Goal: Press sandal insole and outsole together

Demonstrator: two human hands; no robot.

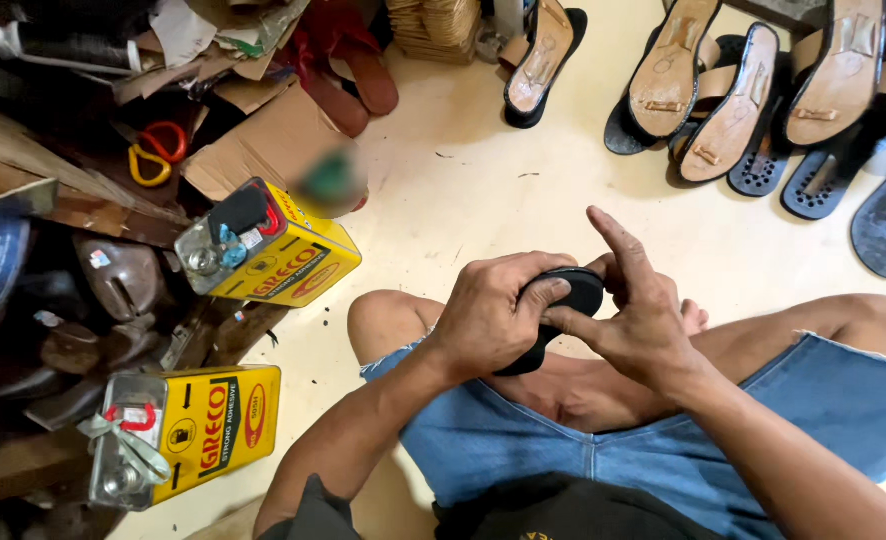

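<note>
Both hands grip what I see as a black sole (pixel 563 310) above my lap, left hand (pixel 488 320) wrapped over it, right hand (pixel 638 310) pinching its edge, two yellow adhesive cans (pixel 263 250) lying left on the floor (pixel 483 190), sandals (pixel 743 100) lined up beyond.

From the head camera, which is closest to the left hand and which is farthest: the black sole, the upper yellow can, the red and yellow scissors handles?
Starting from the left hand:
1. Black sole: the hand is gripping it, over the lap.
2. Upper yellow can: on the floor, off to the left.
3. Red and yellow scissors handles: farther up-left, in the clutter pile.
</note>
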